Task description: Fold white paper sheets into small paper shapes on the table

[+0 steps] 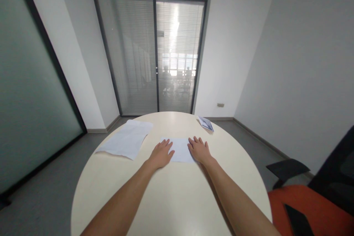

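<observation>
A small white sheet of paper (180, 149) lies flat on the round cream table (171, 195) in front of me. My left hand (160, 153) rests palm down on the sheet's left edge, fingers stretched out. My right hand (199, 150) lies palm down on its right edge, fingers spread. Neither hand grips anything.
A larger stack of white paper (126, 139) lies on the table's far left. A folded paper piece (206, 122) sits at the far right rim. An orange and black office chair (312, 195) stands to the right. Glass sliding doors with blinds (155, 55) face me.
</observation>
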The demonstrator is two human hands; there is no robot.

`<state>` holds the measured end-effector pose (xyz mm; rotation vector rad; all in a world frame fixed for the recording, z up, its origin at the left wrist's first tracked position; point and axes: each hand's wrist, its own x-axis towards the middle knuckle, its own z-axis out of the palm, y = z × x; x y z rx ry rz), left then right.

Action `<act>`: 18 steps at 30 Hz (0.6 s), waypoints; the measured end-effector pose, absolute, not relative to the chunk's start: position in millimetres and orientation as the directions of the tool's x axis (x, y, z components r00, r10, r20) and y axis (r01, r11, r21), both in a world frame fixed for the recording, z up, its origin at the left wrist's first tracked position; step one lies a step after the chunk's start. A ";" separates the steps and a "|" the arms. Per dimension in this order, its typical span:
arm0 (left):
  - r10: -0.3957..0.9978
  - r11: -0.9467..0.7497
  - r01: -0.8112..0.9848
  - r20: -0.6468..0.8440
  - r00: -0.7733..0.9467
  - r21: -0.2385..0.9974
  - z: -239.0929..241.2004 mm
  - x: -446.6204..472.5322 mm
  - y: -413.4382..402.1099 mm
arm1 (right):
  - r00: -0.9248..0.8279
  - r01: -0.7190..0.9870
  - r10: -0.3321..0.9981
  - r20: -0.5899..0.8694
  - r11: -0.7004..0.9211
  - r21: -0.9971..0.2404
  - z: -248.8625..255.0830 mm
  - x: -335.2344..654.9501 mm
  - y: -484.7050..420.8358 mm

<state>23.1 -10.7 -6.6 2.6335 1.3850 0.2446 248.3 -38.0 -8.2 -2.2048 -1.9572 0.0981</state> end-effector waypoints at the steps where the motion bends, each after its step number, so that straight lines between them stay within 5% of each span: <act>1: 0.829 -0.557 0.804 0.073 0.555 0.208 -6.9 23.3 -10.6 | 0.137 0.977 0.985 0.107 -0.117 -0.178 -8.2 250.3 -37.4; 10: 0.909 -0.406 0.906 0.154 0.387 0.117 -15.6 21.1 -4.2 | -0.216 0.906 0.963 0.164 0.260 -0.334 -1.7 241.8 -44.2; 18: 0.891 -0.451 0.878 0.146 0.431 0.162 -17.9 20.7 -5.3 | -0.128 0.929 0.989 0.069 0.144 -0.342 -1.2 243.8 -45.2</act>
